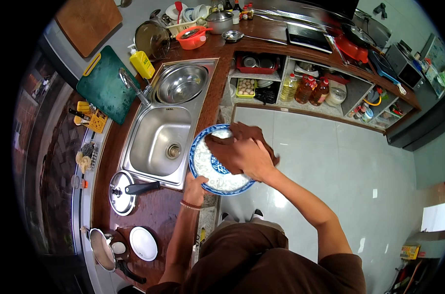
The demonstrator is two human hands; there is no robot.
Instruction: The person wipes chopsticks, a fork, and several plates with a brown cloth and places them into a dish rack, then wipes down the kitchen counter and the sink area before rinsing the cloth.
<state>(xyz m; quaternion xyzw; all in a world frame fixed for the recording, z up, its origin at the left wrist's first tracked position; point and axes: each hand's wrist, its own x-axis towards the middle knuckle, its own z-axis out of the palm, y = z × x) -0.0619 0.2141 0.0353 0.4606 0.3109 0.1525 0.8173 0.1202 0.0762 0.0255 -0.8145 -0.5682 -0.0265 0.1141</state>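
Observation:
A round white plate with a blue patterned rim and centre (pixel 206 164) is held in front of me, beside the sink's right edge. My left hand (pixel 195 188) grips its lower left rim, the thumb on top of the edge. My right hand (pixel 254 158) presses a brown cloth (pixel 239 133) against the right part of the plate's face, its fingers bunched on the fabric. The cloth covers much of the plate's right side and hangs past the rim. Slight motion blur softens the right hand and cloth.
A steel double sink (pixel 158 139) lies left of the plate. On the counter are a pot lid (pixel 122 198), a pressure cooker pot (pixel 103 250) and a white dish (pixel 143 243). A green cutting board (pixel 107 88) and yellow soap bottle (pixel 142 62) stand by the tap.

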